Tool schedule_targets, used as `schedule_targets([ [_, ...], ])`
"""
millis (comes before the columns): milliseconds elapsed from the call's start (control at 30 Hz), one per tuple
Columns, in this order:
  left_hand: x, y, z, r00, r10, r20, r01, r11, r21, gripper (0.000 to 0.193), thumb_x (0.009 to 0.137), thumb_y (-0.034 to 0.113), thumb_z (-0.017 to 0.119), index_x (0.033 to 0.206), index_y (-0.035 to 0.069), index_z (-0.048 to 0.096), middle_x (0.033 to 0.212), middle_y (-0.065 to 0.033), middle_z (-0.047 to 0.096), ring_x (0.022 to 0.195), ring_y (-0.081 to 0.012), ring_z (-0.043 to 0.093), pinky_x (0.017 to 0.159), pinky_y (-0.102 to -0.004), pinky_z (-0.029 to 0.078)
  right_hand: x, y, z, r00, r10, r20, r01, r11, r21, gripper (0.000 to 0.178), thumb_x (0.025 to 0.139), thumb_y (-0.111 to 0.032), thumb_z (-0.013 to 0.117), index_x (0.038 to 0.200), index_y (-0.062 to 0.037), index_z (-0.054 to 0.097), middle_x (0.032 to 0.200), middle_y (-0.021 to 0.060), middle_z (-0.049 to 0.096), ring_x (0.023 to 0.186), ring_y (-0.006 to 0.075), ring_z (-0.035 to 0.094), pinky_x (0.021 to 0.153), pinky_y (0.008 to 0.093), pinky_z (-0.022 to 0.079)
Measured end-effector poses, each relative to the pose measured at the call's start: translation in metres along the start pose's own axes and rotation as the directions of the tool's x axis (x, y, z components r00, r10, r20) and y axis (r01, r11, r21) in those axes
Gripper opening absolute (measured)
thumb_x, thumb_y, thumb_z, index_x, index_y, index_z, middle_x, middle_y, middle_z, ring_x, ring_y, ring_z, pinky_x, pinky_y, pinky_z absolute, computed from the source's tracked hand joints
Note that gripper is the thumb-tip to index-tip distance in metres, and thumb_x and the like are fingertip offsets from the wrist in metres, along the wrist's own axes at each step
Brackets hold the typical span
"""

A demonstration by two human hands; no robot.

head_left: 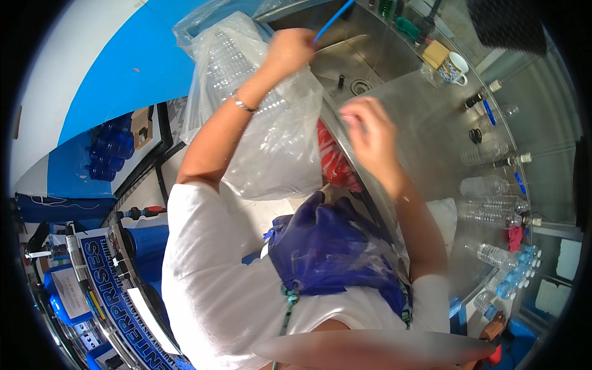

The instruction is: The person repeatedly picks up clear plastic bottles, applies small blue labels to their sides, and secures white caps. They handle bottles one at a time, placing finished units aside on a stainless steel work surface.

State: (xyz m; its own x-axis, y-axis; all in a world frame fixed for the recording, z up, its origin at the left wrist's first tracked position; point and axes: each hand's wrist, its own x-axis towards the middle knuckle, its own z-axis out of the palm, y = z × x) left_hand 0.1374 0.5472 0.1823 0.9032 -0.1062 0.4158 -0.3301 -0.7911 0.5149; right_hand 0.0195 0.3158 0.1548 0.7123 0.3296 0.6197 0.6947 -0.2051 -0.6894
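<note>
My left hand (292,50) is closed at the upper middle, above a large clear plastic bag (271,166). A thin blue strip (334,20) runs from its fingers toward the top edge; whether it is stiff or soft I cannot tell. Inside the bag are stacked clear plastic bottles (223,58), seen through the film. My right hand (369,132) hovers apart from the bag, near the front edge of the steel sink (354,52). Its fingers are loosely bent and slightly blurred, with nothing visible between them.
On the steel counter (425,123) at right stand several empty bottles (484,185), a patterned mug (456,65) and a yellow sponge (435,54). A red plastic bag (333,160) hangs below the sink edge. Blue large bottles (111,148) lie at left.
</note>
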Motion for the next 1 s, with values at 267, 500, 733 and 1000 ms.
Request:
schedule_targets([
  [267,-0.148,-0.205,0.008,0.818,-0.192,0.542,0.072,0.970,0.234,0.031,0.075,0.030,0.071,0.102,0.014,0.068,0.125,-0.0217,0.053,0.120,-0.0390,0.048,0.100,-0.0500,0.040,0.088,0.078,0.193,0.590,0.241,0.770,-0.117,0.970,-0.214,0.025,0.090,-0.025,0.061,0.102,-0.0028,0.064,0.103,0.0129,0.067,0.083,0.0277,0.065,0.075,0.0376,0.050],
  [500,-0.146,-0.219,0.023,0.819,-0.418,0.393,0.189,0.844,0.502,0.071,0.063,0.050,0.081,0.125,0.026,0.056,0.135,-0.0234,0.041,0.133,-0.0472,0.031,0.104,-0.0618,0.032,0.099,0.062,0.189,0.017,0.358,0.934,-0.086,0.931,-0.355,0.067,0.079,-0.048,0.069,0.134,-0.0140,0.053,0.124,0.0185,0.060,0.113,0.0359,0.058,0.092,0.0399,0.048],
  [733,-0.121,-0.207,0.029,0.742,-0.438,0.509,-0.019,0.744,0.668,0.076,0.059,0.060,0.079,0.128,0.032,0.059,0.135,-0.0229,0.044,0.131,-0.0463,0.037,0.103,-0.0598,0.032,0.091,-0.013,0.160,0.370,0.325,0.870,0.268,0.860,-0.435,0.064,0.068,-0.025,0.080,0.127,-0.0137,0.056,0.116,0.0196,0.059,0.106,0.0399,0.059,0.091,0.0456,0.047],
  [1000,-0.107,-0.205,0.006,0.772,-0.397,0.496,0.069,0.829,0.555,0.059,0.060,0.054,0.078,0.106,0.020,0.071,0.111,-0.0177,0.062,0.114,-0.0384,0.052,0.094,-0.0560,0.040,0.048,-0.020,0.021,0.992,-0.051,0.112,0.118,0.652,-0.749,0.068,0.062,-0.027,0.084,0.123,-0.0132,0.059,0.118,0.0146,0.056,0.105,0.0306,0.056,0.093,0.0399,0.040],
])
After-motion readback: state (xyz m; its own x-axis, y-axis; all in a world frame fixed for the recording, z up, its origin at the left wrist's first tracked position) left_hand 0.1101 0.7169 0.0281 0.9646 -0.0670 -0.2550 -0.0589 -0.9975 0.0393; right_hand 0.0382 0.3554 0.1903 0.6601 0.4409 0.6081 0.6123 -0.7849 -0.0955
